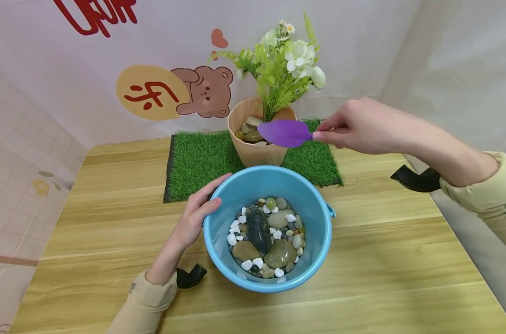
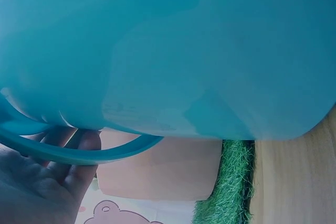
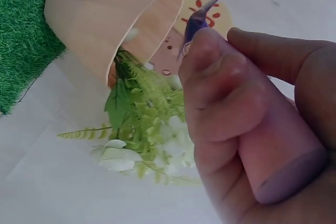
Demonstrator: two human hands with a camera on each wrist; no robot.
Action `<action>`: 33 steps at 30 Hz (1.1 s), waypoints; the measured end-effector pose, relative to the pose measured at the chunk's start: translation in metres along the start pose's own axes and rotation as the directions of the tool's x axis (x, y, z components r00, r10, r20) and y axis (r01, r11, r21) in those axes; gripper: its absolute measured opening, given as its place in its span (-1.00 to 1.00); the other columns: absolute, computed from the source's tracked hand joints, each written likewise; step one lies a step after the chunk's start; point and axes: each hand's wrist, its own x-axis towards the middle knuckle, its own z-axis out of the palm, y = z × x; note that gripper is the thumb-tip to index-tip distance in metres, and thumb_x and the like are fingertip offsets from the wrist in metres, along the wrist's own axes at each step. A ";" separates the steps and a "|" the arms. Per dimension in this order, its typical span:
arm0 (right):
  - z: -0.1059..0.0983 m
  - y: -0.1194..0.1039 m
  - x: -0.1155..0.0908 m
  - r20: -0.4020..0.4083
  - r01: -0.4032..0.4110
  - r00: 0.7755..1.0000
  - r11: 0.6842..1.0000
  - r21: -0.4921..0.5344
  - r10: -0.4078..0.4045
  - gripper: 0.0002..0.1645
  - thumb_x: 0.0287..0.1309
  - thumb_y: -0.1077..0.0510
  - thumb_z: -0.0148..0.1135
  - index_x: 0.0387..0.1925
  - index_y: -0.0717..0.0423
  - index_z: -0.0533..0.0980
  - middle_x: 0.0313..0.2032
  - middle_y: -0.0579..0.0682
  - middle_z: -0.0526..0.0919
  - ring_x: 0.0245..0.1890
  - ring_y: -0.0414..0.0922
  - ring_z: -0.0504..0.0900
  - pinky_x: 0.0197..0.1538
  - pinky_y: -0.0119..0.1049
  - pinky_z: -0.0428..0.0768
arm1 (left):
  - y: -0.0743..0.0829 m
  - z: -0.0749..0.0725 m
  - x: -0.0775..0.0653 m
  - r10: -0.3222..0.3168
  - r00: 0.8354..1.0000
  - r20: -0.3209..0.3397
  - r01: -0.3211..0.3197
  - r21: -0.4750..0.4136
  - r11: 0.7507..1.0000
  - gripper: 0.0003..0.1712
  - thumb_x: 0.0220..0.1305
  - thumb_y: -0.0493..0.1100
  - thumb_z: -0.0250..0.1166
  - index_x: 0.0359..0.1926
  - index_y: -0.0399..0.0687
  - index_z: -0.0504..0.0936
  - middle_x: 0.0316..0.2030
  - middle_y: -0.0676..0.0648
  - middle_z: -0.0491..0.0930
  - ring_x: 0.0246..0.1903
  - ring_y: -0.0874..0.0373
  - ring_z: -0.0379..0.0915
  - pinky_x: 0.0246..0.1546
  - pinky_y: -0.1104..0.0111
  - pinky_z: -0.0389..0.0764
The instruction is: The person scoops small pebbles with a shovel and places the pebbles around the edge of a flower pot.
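A purple toy trowel is held in my right hand, its blade pointing left and overlapping the mouth of the flower pot in the head view. The fingers curl round its pinkish handle in the right wrist view. At the near side stands a blue bucket, with dark, brown and white stones at its bottom. My left hand grips the bucket's left rim, thumb over the edge. The bucket's handle crosses in front of those fingers in the left wrist view.
White flowers with green leaves rise from the pot, which also holds several stones. The pot stands on a green turf mat on a wooden table. Behind hangs a white cloth with a printed bear.
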 end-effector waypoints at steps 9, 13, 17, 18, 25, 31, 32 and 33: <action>0.014 -0.015 -0.034 -0.107 0.100 0.989 0.995 -0.029 -0.103 -0.70 0.49 -0.14 0.22 0.00 -0.21 0.79 -0.32 -0.26 0.84 -0.44 -0.37 0.66 -0.25 -0.22 0.72 | 0.000 0.000 0.000 0.002 1.000 -0.002 -0.002 -0.012 1.000 -0.34 0.51 -0.27 -0.06 0.57 -0.37 0.25 0.43 -0.54 0.37 0.23 0.46 0.57 0.15 0.39 0.73; 0.021 -0.023 -0.042 -0.099 0.148 0.983 0.987 -0.063 -0.153 -0.73 0.47 -0.10 0.26 0.03 -0.22 0.78 -0.34 -0.30 0.84 -0.48 -0.42 0.64 -0.25 -0.22 0.76 | 0.001 0.000 0.000 -0.002 1.000 -0.001 0.002 -0.012 1.000 -0.34 0.52 -0.27 -0.06 0.57 -0.36 0.25 0.43 -0.54 0.36 0.23 0.46 0.57 0.15 0.41 0.73; 0.033 -0.033 -0.043 -0.063 0.203 0.976 0.975 -0.093 -0.209 -0.76 0.43 -0.08 0.32 0.01 -0.28 0.79 -0.39 -0.35 0.81 -0.50 -0.43 0.62 -0.35 -0.26 0.70 | 0.001 0.000 0.001 -0.001 1.000 0.002 0.001 -0.010 1.000 -0.35 0.52 -0.26 -0.06 0.57 -0.36 0.25 0.44 -0.54 0.36 0.23 0.46 0.56 0.16 0.42 0.72; 0.037 -0.036 -0.042 -0.049 0.220 0.973 0.971 -0.098 -0.225 -0.80 0.42 -0.07 0.32 -0.04 -0.30 0.79 -0.44 -0.37 0.78 -0.52 -0.42 0.59 -0.39 -0.28 0.65 | 0.000 0.000 0.001 -0.001 1.000 0.001 0.001 -0.008 1.000 -0.35 0.52 -0.26 -0.06 0.57 -0.36 0.25 0.44 -0.53 0.36 0.23 0.47 0.56 0.16 0.42 0.72; 0.059 -0.062 -0.036 0.016 0.300 0.953 0.933 -0.197 -0.303 -0.51 0.42 0.01 0.32 -0.65 -0.23 0.39 -0.67 -0.27 0.32 -0.61 -0.30 0.33 -0.54 -0.40 0.25 | 0.000 0.000 0.001 -0.001 1.000 -0.009 0.001 0.007 1.000 -0.35 0.51 -0.26 -0.06 0.56 -0.34 0.27 0.43 -0.51 0.39 0.23 0.48 0.55 0.15 0.41 0.72; 0.070 -0.088 -0.028 0.061 0.340 0.939 0.890 -0.303 -0.337 -0.52 0.37 0.10 0.35 -0.67 -0.17 0.41 -0.66 -0.21 0.40 -0.62 -0.24 0.37 -0.55 -0.39 0.36 | 0.001 0.001 0.001 -0.009 1.000 -0.012 0.009 0.003 1.000 -0.35 0.51 -0.26 -0.06 0.56 -0.35 0.27 0.44 -0.51 0.38 0.24 0.48 0.54 0.15 0.45 0.70; 0.072 -0.092 -0.027 0.059 0.341 0.938 0.879 -0.333 -0.341 -0.52 0.35 0.14 0.34 -0.68 -0.17 0.41 -0.66 -0.20 0.41 -0.63 -0.24 0.37 -0.57 -0.39 0.38 | 0.001 0.001 0.001 -0.009 1.000 -0.011 0.009 0.002 1.000 -0.35 0.51 -0.26 -0.06 0.56 -0.35 0.27 0.44 -0.51 0.37 0.25 0.49 0.54 0.15 0.46 0.70; 0.073 -0.096 -0.026 0.056 0.341 0.937 0.866 -0.366 -0.346 -0.51 0.32 0.18 0.35 -0.69 -0.16 0.39 -0.67 -0.20 0.42 -0.64 -0.24 0.35 -0.58 -0.38 0.39 | 0.001 0.001 0.001 -0.011 1.000 -0.010 0.011 0.002 1.000 -0.35 0.51 -0.26 -0.06 0.56 -0.35 0.27 0.45 -0.51 0.37 0.25 0.49 0.54 0.15 0.46 0.70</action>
